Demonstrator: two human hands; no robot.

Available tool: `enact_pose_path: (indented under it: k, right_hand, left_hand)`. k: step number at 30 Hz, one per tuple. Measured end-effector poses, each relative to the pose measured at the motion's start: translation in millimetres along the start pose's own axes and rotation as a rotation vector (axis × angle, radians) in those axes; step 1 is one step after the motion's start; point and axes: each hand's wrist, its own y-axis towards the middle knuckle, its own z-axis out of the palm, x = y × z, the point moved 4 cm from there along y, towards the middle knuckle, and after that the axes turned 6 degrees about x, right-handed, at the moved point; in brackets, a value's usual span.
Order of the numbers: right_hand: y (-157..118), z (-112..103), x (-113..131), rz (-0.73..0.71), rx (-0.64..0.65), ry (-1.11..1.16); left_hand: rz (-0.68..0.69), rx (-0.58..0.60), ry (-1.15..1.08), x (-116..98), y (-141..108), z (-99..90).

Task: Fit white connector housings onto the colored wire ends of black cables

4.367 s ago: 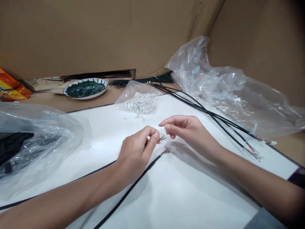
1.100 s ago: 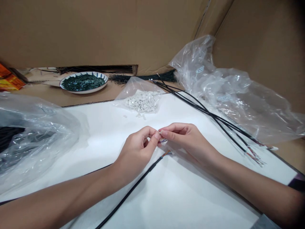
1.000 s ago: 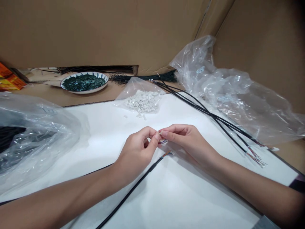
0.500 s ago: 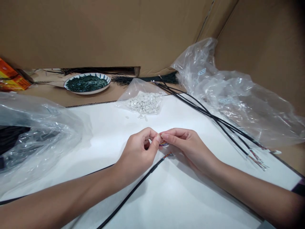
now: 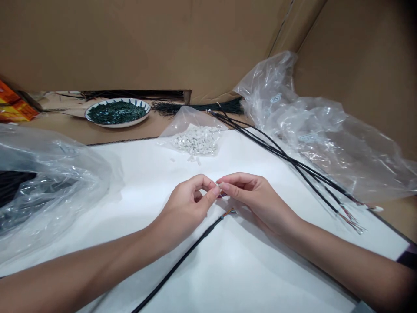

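Note:
My left hand pinches thin coloured wires from a black cable's stripped end, and they show just past its fingertips. My right hand faces it, with thumb and forefinger on a small white connector that is mostly hidden. The fingertips of both hands nearly touch there. Below them lies a second black cable, its stripped multicoloured end close to the heel of my right hand but held by neither hand.
The hands work over a white sheet. Beyond it are a clear bag of white connectors, a plate of dark green pieces, and black cables with stripped ends. Crumpled plastic bags lie at left and right, before cardboard walls.
My hands have drawn closer together since the earliest frame, bringing the white connector to the coloured wires. Over the last half second, the wires are more hidden and the fingers have shifted slightly.

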Motion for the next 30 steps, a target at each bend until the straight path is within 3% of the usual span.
enact_pose_path:
  k: [12, 30]
  right_hand:
    - [2.8, -3.5, -1.6, -0.030, -0.035, 0.004]
    - [3.1, -6.3, -2.7, -0.018, -0.040, -0.050]
  left_hand:
    - [0.008, -0.032, -0.105, -0.8, 1.2, -1.0]
    - [0.013, -0.023, -0.023, -2.7, 0.1, -1.7]
